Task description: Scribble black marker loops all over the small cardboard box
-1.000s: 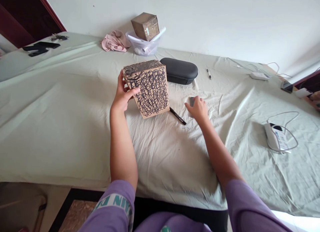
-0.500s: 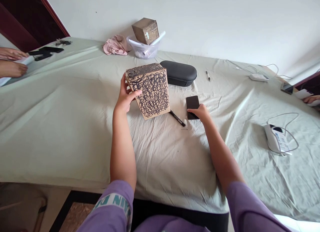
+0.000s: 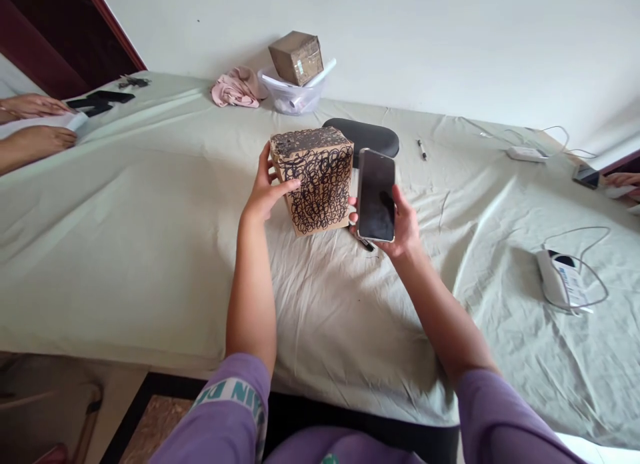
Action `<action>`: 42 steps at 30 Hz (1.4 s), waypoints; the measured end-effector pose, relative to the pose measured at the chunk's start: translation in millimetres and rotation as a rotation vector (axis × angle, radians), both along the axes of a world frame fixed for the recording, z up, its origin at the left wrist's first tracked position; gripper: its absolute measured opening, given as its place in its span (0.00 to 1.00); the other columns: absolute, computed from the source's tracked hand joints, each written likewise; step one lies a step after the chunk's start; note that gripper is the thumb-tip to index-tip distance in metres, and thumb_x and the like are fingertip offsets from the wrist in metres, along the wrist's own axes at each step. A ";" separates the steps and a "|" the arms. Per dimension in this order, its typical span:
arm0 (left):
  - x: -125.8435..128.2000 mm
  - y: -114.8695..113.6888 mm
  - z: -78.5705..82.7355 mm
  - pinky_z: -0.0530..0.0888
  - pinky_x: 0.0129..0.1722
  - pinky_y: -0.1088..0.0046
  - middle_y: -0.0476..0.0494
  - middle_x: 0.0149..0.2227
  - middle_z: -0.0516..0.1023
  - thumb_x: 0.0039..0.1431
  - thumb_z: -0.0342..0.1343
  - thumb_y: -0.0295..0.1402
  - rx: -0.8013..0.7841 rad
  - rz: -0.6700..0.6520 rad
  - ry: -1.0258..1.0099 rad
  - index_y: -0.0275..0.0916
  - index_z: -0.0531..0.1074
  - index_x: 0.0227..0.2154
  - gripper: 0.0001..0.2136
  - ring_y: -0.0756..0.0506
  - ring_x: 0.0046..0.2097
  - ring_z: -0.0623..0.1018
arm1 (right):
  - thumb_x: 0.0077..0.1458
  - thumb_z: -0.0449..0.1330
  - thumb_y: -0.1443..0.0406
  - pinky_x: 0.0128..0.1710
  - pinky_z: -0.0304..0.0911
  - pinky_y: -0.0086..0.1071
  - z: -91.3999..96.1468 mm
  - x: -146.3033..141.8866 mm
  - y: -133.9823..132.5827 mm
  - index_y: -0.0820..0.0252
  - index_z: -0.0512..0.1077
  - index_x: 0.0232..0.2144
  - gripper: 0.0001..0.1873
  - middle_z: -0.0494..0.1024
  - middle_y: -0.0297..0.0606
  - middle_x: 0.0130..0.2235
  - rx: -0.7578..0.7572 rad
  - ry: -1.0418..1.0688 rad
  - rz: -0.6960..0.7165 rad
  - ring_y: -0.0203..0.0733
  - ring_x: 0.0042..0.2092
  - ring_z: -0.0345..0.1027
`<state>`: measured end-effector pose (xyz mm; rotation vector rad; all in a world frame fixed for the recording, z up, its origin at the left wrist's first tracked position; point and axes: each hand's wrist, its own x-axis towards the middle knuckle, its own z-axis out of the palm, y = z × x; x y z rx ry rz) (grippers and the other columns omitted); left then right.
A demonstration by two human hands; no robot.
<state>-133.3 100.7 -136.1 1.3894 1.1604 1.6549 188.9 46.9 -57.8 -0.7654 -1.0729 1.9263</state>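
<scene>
The right hand [image 3: 403, 225] now grips a black smartphone [image 3: 376, 195], lifted off the sheet where it lay a moment ago, dark screen showing. Beside it, the left hand [image 3: 264, 189] cups a scribbled cardboard box [image 3: 320, 181]. A marker pen [image 3: 367, 245] pokes out below the phone; a black case [image 3: 375, 134] sits behind.

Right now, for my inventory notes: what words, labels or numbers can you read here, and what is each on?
"AIN D" on the left purple sleeve, cut off by its fold.
Label on the white device: too small to read.
Sticker on the small cardboard box: too blurred.
Phone: dark screen, no text.
</scene>
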 end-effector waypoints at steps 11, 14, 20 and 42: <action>14.0 -1.5 6.1 0.78 0.60 0.45 0.39 0.75 0.63 0.36 0.82 0.55 -0.021 -0.039 0.027 0.65 0.55 0.76 0.63 0.24 0.68 0.73 | 0.69 0.41 0.35 0.48 0.77 0.67 -23.5 -28.5 -24.9 0.54 0.69 0.60 0.39 0.83 0.49 0.48 -0.235 0.267 0.397 0.56 0.46 0.78; 19.7 0.4 7.3 0.78 0.61 0.44 0.37 0.74 0.64 0.36 0.81 0.57 -0.012 -0.052 0.044 0.64 0.55 0.76 0.63 0.24 0.66 0.74 | 0.69 0.41 0.33 0.45 0.77 0.64 -22.8 -33.5 -29.8 0.55 0.69 0.61 0.41 0.83 0.49 0.47 -0.261 0.281 0.429 0.54 0.43 0.77; 26.6 0.6 9.3 0.77 0.62 0.48 0.37 0.74 0.65 0.39 0.80 0.57 0.016 -0.097 0.073 0.61 0.55 0.77 0.61 0.26 0.65 0.75 | 0.69 0.40 0.32 0.43 0.78 0.59 -17.5 -42.3 -35.5 0.56 0.71 0.59 0.43 0.84 0.49 0.46 -0.286 0.316 0.458 0.54 0.41 0.78; 16.9 5.9 -3.6 0.79 0.63 0.48 0.44 0.72 0.70 0.47 0.79 0.54 0.080 -0.044 0.019 0.69 0.62 0.73 0.50 0.30 0.66 0.78 | 0.71 0.52 0.36 0.21 0.70 0.32 -19.2 -64.2 -36.0 0.53 0.71 0.64 0.36 0.85 0.51 0.56 -0.076 0.108 0.457 0.56 0.41 0.85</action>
